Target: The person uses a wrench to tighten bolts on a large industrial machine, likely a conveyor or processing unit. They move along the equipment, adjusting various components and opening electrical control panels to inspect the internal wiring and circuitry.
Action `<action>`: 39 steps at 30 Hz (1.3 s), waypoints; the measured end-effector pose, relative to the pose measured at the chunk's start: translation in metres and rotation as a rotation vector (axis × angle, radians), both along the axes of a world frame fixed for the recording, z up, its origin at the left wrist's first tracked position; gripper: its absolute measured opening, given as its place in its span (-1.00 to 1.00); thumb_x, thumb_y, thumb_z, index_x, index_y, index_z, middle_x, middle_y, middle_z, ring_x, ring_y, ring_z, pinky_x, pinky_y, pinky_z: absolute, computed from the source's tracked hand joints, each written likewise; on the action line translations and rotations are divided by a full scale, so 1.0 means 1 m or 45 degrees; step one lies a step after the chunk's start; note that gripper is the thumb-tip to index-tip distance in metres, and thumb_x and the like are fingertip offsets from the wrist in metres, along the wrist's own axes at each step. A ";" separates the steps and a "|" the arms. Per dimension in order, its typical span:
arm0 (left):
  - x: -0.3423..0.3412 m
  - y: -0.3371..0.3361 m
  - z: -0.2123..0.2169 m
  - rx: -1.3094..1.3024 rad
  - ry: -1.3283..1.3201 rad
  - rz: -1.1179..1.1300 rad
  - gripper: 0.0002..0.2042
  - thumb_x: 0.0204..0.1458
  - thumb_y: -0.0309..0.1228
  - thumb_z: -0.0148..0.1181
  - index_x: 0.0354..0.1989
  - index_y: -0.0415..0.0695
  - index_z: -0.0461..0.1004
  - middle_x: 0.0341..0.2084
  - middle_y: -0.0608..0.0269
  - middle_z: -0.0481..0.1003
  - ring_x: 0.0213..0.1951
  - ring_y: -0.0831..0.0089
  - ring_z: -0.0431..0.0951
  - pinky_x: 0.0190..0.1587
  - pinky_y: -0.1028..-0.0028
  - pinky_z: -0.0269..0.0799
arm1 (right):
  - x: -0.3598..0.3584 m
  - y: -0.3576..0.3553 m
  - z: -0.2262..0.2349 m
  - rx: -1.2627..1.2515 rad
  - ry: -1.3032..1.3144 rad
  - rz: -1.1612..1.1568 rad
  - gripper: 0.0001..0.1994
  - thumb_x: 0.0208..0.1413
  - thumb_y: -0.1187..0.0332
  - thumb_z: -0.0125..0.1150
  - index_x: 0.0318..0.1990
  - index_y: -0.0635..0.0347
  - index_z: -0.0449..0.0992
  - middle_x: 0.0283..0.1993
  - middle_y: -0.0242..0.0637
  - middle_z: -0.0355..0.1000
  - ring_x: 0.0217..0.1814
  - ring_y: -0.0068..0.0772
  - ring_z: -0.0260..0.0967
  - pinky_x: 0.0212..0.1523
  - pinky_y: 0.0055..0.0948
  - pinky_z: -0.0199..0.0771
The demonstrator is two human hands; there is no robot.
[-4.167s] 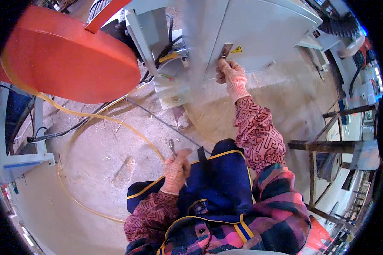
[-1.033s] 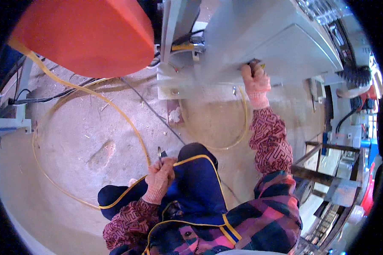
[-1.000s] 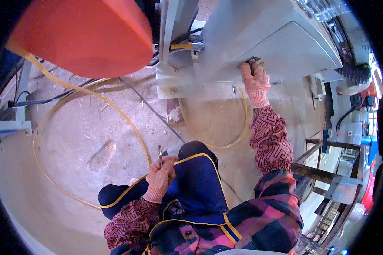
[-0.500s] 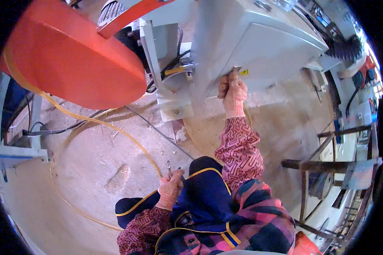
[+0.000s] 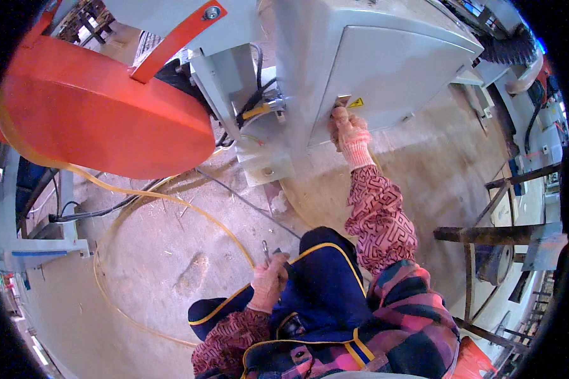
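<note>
My right hand [image 5: 351,131] reaches out to the grey cabinet door [image 5: 398,69], its fingers closed at the small metal latch [image 5: 342,101] beside a yellow warning triangle [image 5: 357,102]. The fingertips partly cover the latch's lower end. The door lies flush in its frame. Over my lap, my left hand [image 5: 269,282] is wrapped round an air blow gun, whose thin metal nozzle [image 5: 265,248] sticks up past the fingers; most of its body is hidden. A yellow hose [image 5: 215,221] runs up to this hand. Both hands wear pale knitted cuffs below patterned sleeves.
A large red guard [image 5: 101,120] stands at the left, with a red bar [image 5: 177,41] above it. Black cables [image 5: 253,110] run between it and the cabinet. The hose loops over the dusty floor [image 5: 164,240]. A dark metal stand [image 5: 486,235] is at the right.
My view has shifted, so more of the cabinet door shows. My right hand stays at the latch, with its fingers now below it. My left hand keeps its hold over my lap.
</note>
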State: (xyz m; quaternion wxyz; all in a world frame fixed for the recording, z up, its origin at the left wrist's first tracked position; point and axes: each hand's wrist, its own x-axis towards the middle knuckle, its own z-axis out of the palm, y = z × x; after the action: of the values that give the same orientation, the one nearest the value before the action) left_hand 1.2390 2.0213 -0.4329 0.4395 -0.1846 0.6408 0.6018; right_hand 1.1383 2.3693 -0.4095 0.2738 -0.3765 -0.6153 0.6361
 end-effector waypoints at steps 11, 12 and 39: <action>0.006 0.001 0.005 0.095 0.077 0.022 -0.76 0.07 -0.19 0.18 -0.37 -0.11 0.55 -0.83 0.42 0.25 -0.80 0.59 0.21 -0.73 0.58 0.08 | -0.010 0.047 -0.068 0.446 -0.044 -0.102 -0.66 0.15 0.07 0.19 -0.47 0.15 0.43 -0.68 -0.45 0.28 -0.75 -0.55 0.14 -0.77 -0.50 0.04; 0.010 0.005 0.009 0.075 -0.012 0.089 -0.77 0.06 -0.19 0.19 -0.38 -0.12 0.55 -0.83 0.42 0.25 -0.80 0.59 0.21 -0.73 0.57 0.08 | -0.015 0.043 -0.074 0.530 -0.067 -0.141 -0.66 0.16 0.06 0.18 -0.45 0.16 0.44 -0.67 -0.44 0.29 -0.74 -0.55 0.16 -0.76 -0.50 0.06; -0.005 0.005 0.014 0.068 0.039 0.030 -0.77 0.03 -0.16 0.21 -0.41 -0.08 0.54 -0.81 0.44 0.25 -0.78 0.64 0.19 -0.74 0.59 0.02 | 0.002 0.024 0.005 0.896 -0.781 0.167 -0.60 -0.01 -0.05 0.17 -0.27 0.10 0.60 -0.31 -0.05 0.52 -0.18 0.03 0.46 -0.18 -0.19 0.42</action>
State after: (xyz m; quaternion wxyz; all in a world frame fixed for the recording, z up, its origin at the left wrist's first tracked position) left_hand 1.2342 2.0264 -0.4185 0.4273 -0.1712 0.6287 0.6267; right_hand 1.1406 2.3932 -0.4047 0.1496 -0.3916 -0.8685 0.2645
